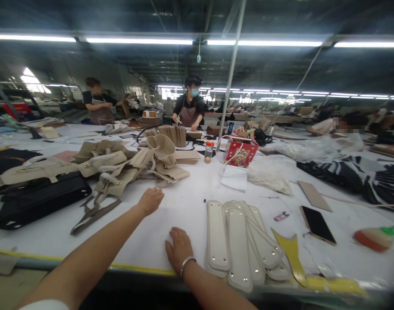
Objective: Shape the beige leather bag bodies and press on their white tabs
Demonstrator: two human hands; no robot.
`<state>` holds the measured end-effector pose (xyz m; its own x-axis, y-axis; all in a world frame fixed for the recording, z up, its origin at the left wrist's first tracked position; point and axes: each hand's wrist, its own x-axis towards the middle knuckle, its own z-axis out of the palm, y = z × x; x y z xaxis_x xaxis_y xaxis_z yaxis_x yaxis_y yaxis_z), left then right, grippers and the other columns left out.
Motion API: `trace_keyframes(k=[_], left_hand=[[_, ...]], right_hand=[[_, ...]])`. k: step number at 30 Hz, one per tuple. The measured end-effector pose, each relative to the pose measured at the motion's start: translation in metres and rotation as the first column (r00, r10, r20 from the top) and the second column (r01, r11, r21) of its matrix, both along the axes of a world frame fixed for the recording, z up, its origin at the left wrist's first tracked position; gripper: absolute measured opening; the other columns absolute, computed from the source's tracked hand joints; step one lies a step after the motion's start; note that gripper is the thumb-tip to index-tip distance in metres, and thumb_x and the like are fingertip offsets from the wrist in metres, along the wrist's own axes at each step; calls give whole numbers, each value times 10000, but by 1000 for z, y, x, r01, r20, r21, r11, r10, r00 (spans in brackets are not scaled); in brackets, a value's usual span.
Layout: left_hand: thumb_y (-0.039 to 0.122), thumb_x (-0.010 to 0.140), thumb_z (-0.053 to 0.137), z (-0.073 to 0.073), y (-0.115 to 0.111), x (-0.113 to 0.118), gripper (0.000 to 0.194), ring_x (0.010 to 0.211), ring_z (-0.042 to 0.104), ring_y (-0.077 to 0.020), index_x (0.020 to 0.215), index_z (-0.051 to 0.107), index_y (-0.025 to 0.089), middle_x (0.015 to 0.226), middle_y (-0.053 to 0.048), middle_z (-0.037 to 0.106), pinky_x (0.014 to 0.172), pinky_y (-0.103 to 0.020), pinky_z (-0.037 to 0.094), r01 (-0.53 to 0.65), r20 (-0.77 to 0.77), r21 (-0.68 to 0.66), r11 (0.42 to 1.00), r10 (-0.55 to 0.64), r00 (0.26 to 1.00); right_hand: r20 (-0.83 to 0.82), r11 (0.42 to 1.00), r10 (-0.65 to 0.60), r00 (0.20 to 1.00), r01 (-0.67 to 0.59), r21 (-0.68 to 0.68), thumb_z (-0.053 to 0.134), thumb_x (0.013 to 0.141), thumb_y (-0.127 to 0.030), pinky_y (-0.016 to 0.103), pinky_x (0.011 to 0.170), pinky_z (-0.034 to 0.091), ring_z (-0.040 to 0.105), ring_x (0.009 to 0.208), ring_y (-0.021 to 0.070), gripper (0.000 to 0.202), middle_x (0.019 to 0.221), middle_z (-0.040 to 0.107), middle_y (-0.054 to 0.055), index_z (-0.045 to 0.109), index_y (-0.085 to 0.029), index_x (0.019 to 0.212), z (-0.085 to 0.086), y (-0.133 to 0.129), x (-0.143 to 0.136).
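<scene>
My left hand [151, 201] is stretched forward over the white tabletop, palm down, with fingers loosely bent and nothing visible in it. Just beyond it lies a heap of beige handbag pieces [114, 183] with straps and metal fittings. Near the front edge, my right hand [180, 248] rests on the table with its fingers apart, a bangle [186, 263] on the wrist. To the right of that hand is a fanned stack of off-white strips [238, 243], rounded at the ends and set with metal studs. The two hands are apart from each other.
A black bag piece [43, 200] sits at left. Farther right are a phone [318, 224], a yellow template [290, 254], a red box [240, 151], an orange-lidded jar [209, 152] and plastic film [271, 174]. Across the table stands a masked co-worker [188, 107]; a pole [232, 64] rises mid-table.
</scene>
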<state>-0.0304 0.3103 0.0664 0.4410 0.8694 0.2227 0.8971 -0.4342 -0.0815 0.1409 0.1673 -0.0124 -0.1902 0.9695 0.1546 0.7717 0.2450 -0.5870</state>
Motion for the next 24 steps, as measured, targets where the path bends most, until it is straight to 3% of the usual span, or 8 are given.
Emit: trace_keyframes(k=[3,6,8,11,14,17,22,24], left_hand=[[89,849,319,12,-2,5,374,1178,424,-318,1089,603,130,1260,-198,513,909,-480,336,-15,16,57,998,14,1000],[73,851,290,19,28,14,455,1288,309,-334,1232,524,156,1403,-176,389,948,-542,289,-54,49,86,995,50,998],[62,841,318,19,54,18,438,1288,318,-338,1201,552,154,1359,-183,446,968,-583,248,-86,57,81,993,82,995],[150,866,419,16,88,21,263,1161,472,-296,1033,621,132,1133,-162,610,974,-573,267,-111,44,44,993,109,993],[271,866,496,12,96,25,208,941,584,-211,846,626,110,898,-71,653,931,-459,358,-50,20,-21,999,50,999],[161,797,528,7,58,31,147,852,595,-211,688,615,112,777,-78,647,923,-404,344,100,2,-86,991,-100,995],[114,725,521,3,-78,21,100,842,549,-225,727,606,167,775,-90,612,941,-401,320,337,9,-140,931,-340,941],[143,781,455,4,-121,8,147,827,525,-226,742,594,168,776,-92,586,910,-415,340,319,98,-163,934,-306,947]], right_hand=[[16,1000,29,999,-28,-4,511,799,-260,409,1043,310,416,1210,269,392,1286,510,118,579,-122,1160,1,-5,-2],[44,999,50,998,-50,1,503,810,-278,430,1057,287,395,1229,280,435,1299,498,116,542,-121,1214,-4,-7,-3],[53,998,55,997,-55,3,491,825,-306,449,1066,273,377,1246,290,452,1318,483,114,522,-125,1238,-10,-6,-3],[51,998,62,997,-62,5,479,838,-347,470,1075,262,365,1261,300,467,1332,473,111,505,-138,1255,-19,-2,-5],[29,998,58,998,-58,10,473,845,-351,483,1069,275,384,1252,299,441,1315,489,113,519,-156,1238,-22,1,-5],[-53,1000,7,999,-6,28,450,855,-313,467,1051,311,432,1212,281,392,1264,525,134,545,-140,1194,-18,2,-3],[-371,998,-47,928,55,11,421,875,-316,361,991,386,509,1119,207,373,1168,569,126,519,-139,1188,4,3,7],[-458,998,-56,887,39,-47,546,804,-376,354,997,374,505,1124,217,450,1184,562,126,521,-136,1183,16,2,9]])
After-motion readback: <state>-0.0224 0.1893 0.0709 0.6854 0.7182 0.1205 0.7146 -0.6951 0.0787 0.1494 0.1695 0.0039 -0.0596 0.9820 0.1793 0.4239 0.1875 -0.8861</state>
